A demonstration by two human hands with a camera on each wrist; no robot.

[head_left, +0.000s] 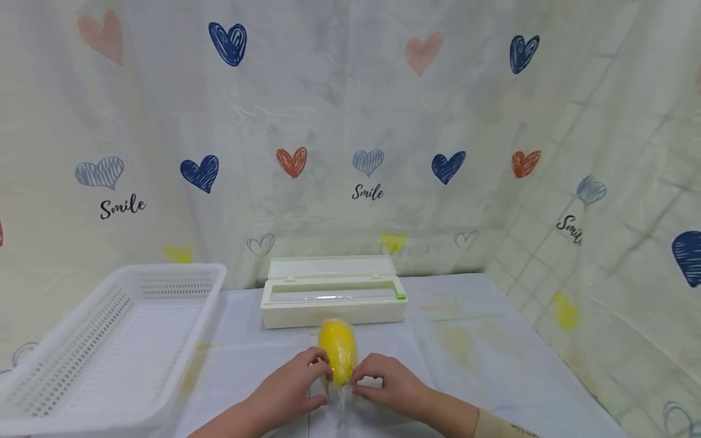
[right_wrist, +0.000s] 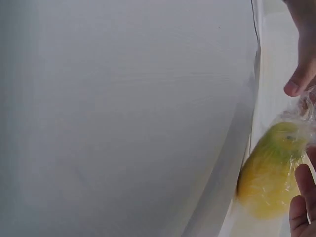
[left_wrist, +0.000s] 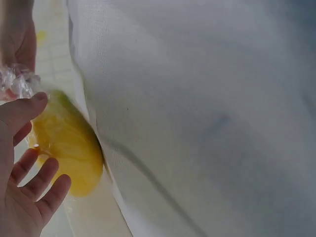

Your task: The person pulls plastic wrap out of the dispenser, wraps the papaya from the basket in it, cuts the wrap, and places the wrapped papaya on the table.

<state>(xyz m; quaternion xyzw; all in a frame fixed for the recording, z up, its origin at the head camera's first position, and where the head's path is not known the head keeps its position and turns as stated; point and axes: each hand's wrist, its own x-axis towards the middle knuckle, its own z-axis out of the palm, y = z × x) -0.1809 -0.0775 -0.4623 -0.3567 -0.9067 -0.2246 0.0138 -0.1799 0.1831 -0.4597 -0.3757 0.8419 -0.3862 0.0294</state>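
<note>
A yellow mango (head_left: 337,350), greenish at its near end, lies wrapped in clear plastic film on the table. Crinkled film (left_wrist: 19,81) gathers beyond that green end, toward the person. My left hand (head_left: 292,389) is at the mango's left side, fingers bent but spread and the thumb apart from them; its fingertips touch the wrapped fruit. On the other side, my right hand (head_left: 391,383) pinches the film close to the mango's near end between thumb and index finger. Its other fingers (right_wrist: 303,182) stay loose beside the fruit in the right wrist view.
Behind the mango stands a white film dispenser box (head_left: 334,314), lid raised, with a roll inside and a green slider at its right end. A white perforated basket (head_left: 188,340) sits at the left. A heart-patterned curtain (head_left: 328,121) hangs behind the table (head_left: 465,365).
</note>
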